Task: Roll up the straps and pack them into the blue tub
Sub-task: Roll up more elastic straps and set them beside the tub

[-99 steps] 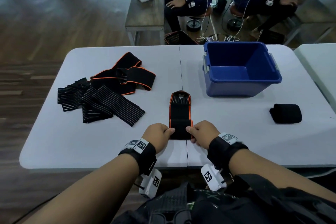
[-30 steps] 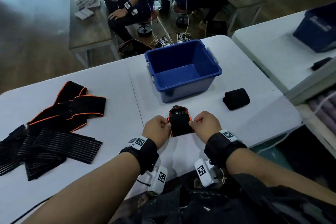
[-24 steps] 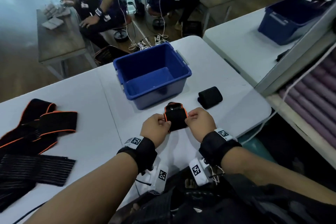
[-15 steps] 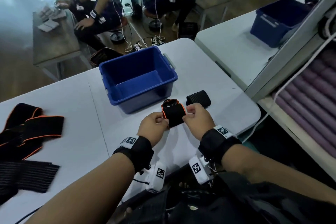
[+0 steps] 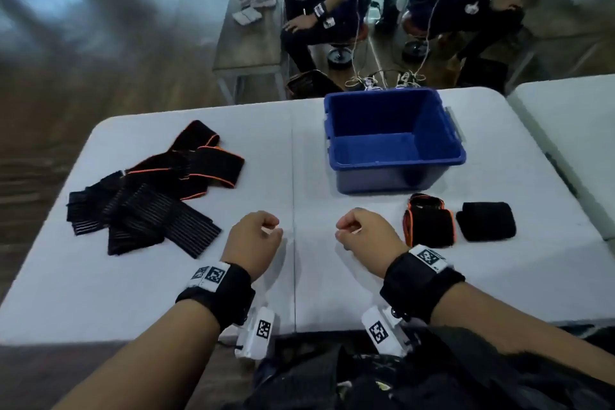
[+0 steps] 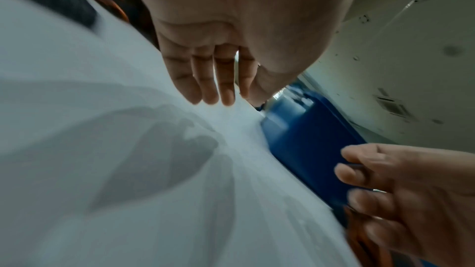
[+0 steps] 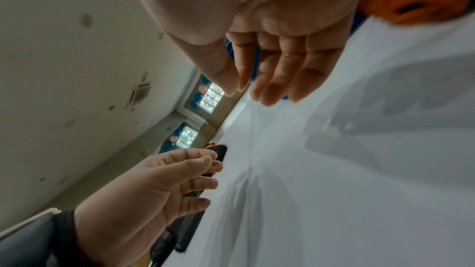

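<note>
The blue tub [image 5: 382,181] stands at the back right of the white table [image 5: 299,293] with nothing inside it. In front of it lie two rolled straps side by side: one with orange trim [image 5: 429,225] and one plain black [image 5: 486,221]. Unrolled straps lie in a pile [image 5: 149,190] on the left. My left hand [image 5: 256,236] and right hand [image 5: 362,236] hover over the table's middle, fingers loosely curled and holding nothing. My right hand sits just left of the orange-trimmed roll [image 7: 411,5]. The wrist views show relaxed fingers [image 6: 210,88] [image 7: 272,88] above the bare tabletop.
A second white table [image 5: 572,116] adjoins on the right. Beyond the far edge, two seated people work at a wooden bench [image 5: 246,43], with cables on the floor. The table's near edge is close under my wrists.
Both hands held the orange-trimmed roll half a second ago. It now lies on the table beside the black roll, and both hands have let go and drawn back left toward the middle.
</note>
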A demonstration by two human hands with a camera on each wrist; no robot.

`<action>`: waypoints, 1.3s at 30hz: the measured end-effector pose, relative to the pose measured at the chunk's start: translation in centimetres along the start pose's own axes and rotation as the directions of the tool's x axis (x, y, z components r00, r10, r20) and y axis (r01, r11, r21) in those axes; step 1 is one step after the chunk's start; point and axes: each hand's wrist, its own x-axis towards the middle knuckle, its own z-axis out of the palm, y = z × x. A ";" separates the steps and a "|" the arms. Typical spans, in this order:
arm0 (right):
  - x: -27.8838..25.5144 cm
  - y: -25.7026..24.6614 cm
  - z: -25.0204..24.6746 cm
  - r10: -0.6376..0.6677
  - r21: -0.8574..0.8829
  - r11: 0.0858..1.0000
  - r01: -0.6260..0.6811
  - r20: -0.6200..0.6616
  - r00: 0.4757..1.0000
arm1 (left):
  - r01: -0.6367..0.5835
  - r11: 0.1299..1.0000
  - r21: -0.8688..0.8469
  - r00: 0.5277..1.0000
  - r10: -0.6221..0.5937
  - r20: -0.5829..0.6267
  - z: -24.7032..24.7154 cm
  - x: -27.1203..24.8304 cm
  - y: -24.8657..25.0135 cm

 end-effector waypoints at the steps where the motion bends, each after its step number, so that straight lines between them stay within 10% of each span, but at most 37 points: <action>1: 0.3 -0.7 1.3 -0.016 -0.016 1.000 0.017 0.041 0.999 | -0.005 1.000 0.029 0.999 0.007 -0.046 -1.3 -0.1 -1.4; 5: 0.9 -3.1 5.8 -0.057 -0.047 0.997 0.066 0.174 0.983 | 0.048 0.995 0.089 0.983 -0.031 -0.183 -5.0 -0.3 -6.9; 13: 2.1 -6.5 10.6 -0.072 -0.118 0.987 0.106 0.261 0.963 | 0.095 0.929 0.356 0.995 -0.077 -0.066 -6.3 -0.8 -11.6; 19: 2.9 -7.2 12.6 -0.039 -0.184 0.977 0.104 0.327 0.944 | 0.142 0.987 -0.079 0.982 -0.150 -0.112 -8.4 -1.1 -12.6; 24: 2.8 -8.0 14.2 -0.058 -0.175 0.977 0.125 0.344 0.937 | 0.144 0.769 -0.623 0.983 -0.183 0.001 -10.4 -2.1 -11.9; 31: 1.9 -11.7 16.2 -0.218 -0.015 0.972 0.234 0.312 0.925 | 0.115 0.698 -0.706 0.993 -0.103 0.060 -12.0 -2.9 -10.0; 39: 2.7 -12.9 17.2 -0.359 -0.141 0.914 0.380 0.154 0.921 | 0.113 0.820 -0.561 0.994 -0.094 0.062 -11.9 -3.6 -10.9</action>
